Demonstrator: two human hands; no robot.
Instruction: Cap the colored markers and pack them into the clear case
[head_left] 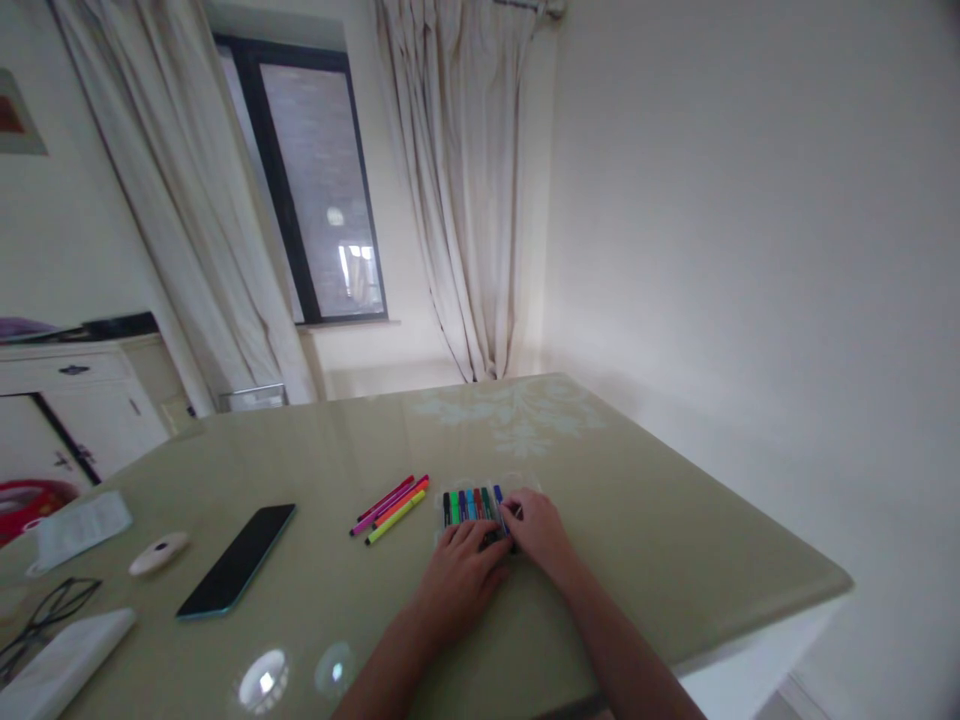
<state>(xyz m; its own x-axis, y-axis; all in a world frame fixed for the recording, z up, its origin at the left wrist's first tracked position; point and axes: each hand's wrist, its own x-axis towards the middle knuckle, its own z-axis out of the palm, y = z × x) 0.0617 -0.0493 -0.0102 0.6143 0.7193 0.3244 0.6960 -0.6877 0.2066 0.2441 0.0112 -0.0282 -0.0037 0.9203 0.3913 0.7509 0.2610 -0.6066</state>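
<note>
A clear plastic case [439, 512] lies on the table with a row of coloured felt-tip pens [469, 504] in it, side by side. My left hand [459, 575] rests over the near end of the case, fingers stretched out across the lower ends of the pens. At the right end of the row, my right hand [538, 525] is closed, thumb and forefinger pinching a blue felt-tip pen [498, 493]. The fingers hide most of that pen. Left of the case, several loose felt-tip pens [394, 508] in pink, purple, orange and yellow lie in a slanted bunch.
A black phone [238, 562], a pale oval object [159, 553], a face mask [82, 530], glasses [49, 620] and a white box-like object [71, 660] lie to the left. The table's right edge [705, 480] runs near the wall.
</note>
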